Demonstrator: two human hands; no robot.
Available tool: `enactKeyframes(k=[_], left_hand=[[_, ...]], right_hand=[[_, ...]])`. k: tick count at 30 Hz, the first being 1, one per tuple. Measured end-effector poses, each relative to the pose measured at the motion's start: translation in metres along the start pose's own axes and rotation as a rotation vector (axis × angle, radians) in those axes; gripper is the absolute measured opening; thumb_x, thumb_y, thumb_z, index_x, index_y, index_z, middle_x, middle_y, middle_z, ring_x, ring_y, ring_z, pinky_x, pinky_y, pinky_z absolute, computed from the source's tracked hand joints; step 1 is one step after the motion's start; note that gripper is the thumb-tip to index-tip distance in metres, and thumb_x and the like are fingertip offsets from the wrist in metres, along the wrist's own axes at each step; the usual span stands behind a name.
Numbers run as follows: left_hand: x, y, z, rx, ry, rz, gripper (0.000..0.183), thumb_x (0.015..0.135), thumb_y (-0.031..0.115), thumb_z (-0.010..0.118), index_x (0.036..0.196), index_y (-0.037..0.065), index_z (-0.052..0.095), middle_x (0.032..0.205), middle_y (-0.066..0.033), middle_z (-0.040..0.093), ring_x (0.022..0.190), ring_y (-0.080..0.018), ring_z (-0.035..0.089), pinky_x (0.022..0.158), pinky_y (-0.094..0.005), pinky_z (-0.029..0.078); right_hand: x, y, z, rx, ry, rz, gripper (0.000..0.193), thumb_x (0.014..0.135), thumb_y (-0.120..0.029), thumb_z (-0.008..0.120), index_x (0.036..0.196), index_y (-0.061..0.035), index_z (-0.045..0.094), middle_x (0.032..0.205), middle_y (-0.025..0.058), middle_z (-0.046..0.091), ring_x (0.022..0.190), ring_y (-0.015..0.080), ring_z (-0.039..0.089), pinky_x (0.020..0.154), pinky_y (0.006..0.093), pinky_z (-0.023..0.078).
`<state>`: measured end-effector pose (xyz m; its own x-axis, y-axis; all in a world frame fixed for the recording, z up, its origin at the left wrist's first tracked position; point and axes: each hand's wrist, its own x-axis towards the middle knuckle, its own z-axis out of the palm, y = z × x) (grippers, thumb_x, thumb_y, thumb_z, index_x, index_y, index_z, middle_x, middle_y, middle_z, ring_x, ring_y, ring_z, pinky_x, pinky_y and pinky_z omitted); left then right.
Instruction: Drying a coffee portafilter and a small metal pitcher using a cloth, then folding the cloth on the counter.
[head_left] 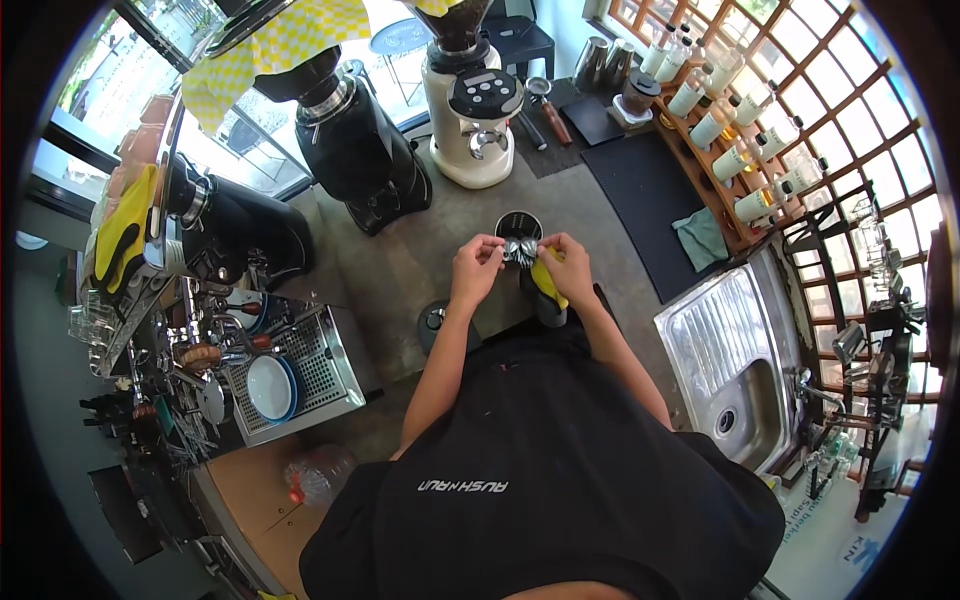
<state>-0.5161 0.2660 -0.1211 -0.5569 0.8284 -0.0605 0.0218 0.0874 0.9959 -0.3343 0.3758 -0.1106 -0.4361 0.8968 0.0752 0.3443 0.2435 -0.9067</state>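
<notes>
Both hands meet over the counter at the middle of the head view, pinching a small bunch of shiny metal spoons (521,251). My left hand (477,270) has its fingertips closed on the left side of the bunch. From the right, my right hand (566,268) pinches the other side. Just beyond the spoons stands a round black container (519,224); its contents are too dark to make out. A yellow and black cloth (546,282) lies under or against my right hand; whether its fingers also grip it is hidden. A dark round object (433,318) sits beside my left forearm.
Coffee grinders, one cream (470,140) and one black (350,150), stand at the back. To the left is an espresso machine with a drip tray (325,350) and plates (270,388). Bottles (715,122) line a wooden rack at right, above a black mat (640,200) and steel sink (750,400).
</notes>
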Motion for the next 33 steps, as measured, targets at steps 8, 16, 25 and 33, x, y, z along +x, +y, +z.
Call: enactKeyframes(k=[8,16,25,33], left_hand=[[0.002,0.006,0.002,-0.035,0.004,-0.046,0.024,0.101,0.016,0.080,0.118,0.000,0.077,0.086,-0.0065,0.079,0.075,-0.0113,0.075,0.071,-0.0275,0.059],[0.007,0.018,-0.010,0.089,-0.052,-0.064,0.031,0.100,0.014,0.080,0.129,0.001,0.078,0.084,-0.0046,0.078,0.075,-0.0090,0.072,0.071,-0.0255,0.057],[0.012,0.018,-0.018,0.255,-0.089,0.098,0.023,0.099,0.012,0.079,0.121,0.009,0.085,0.109,-0.0119,0.072,0.079,-0.0190,0.074,0.075,-0.0319,0.060],[0.020,0.026,-0.016,0.244,-0.158,0.049,0.029,0.099,0.015,0.082,0.126,0.007,0.082,0.108,-0.0077,0.073,0.082,-0.0097,0.070,0.074,-0.0274,0.057]], right_hand=[[0.004,0.003,0.001,0.094,-0.161,0.023,0.031,0.102,-0.007,0.071,0.131,-0.0026,0.077,0.105,0.0066,0.079,0.098,0.0127,0.071,0.092,0.0303,0.056],[0.000,-0.004,-0.005,0.188,-0.219,0.076,0.039,0.096,-0.012,0.081,0.134,-0.0043,0.077,0.105,0.0108,0.081,0.098,0.0185,0.072,0.094,0.0354,0.057],[0.001,-0.002,-0.011,0.160,-0.225,0.022,0.041,0.094,-0.016,0.086,0.134,-0.0074,0.078,0.106,0.0135,0.082,0.096,0.0188,0.073,0.092,0.0361,0.057],[0.004,-0.014,-0.014,0.018,-0.210,0.048,0.049,0.096,-0.019,0.085,0.142,-0.0074,0.072,0.106,0.0181,0.080,0.096,0.0228,0.075,0.092,0.0375,0.057]])
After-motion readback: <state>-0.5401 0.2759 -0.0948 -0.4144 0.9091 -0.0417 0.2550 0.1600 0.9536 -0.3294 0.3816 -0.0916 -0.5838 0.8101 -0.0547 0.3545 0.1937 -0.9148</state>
